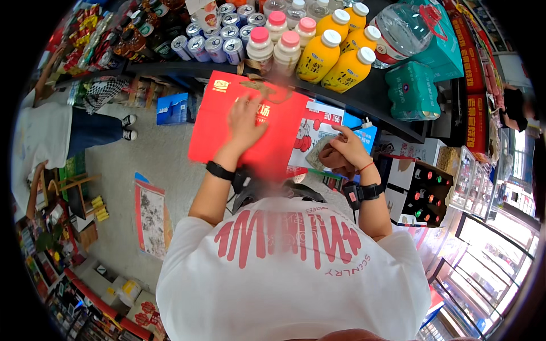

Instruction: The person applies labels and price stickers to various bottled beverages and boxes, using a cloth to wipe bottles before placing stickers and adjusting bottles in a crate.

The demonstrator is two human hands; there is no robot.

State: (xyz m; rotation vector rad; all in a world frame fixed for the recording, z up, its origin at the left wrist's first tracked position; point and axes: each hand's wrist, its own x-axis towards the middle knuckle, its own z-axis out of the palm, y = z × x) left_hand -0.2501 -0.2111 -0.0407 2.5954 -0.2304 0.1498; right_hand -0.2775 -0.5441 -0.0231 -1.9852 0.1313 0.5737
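My left hand (247,121) lies on the face of a red gift box (204,128), its fingers spread and not wrapped around anything. Brown ribbon handles (262,90) show at the box's far edge. In my right hand (352,149) is a bunched brown cloth (333,157). A grey-green piece (318,155), perhaps part of the same cloth, hangs out beside it. Beneath that hand is a white printed carton (313,123) with red cartoon figures, partly covered by the red box. A blue carton (364,138) lies just past my right fingers.
A dark shelf (362,104) carries yellow juice bottles (318,57), pink-capped bottles (260,47), several cans (215,47) and a large water jug (401,32). An open carton of bottles (420,192) stands at right. Another person (47,128) stands at left, near a blue box (172,108) on the floor.
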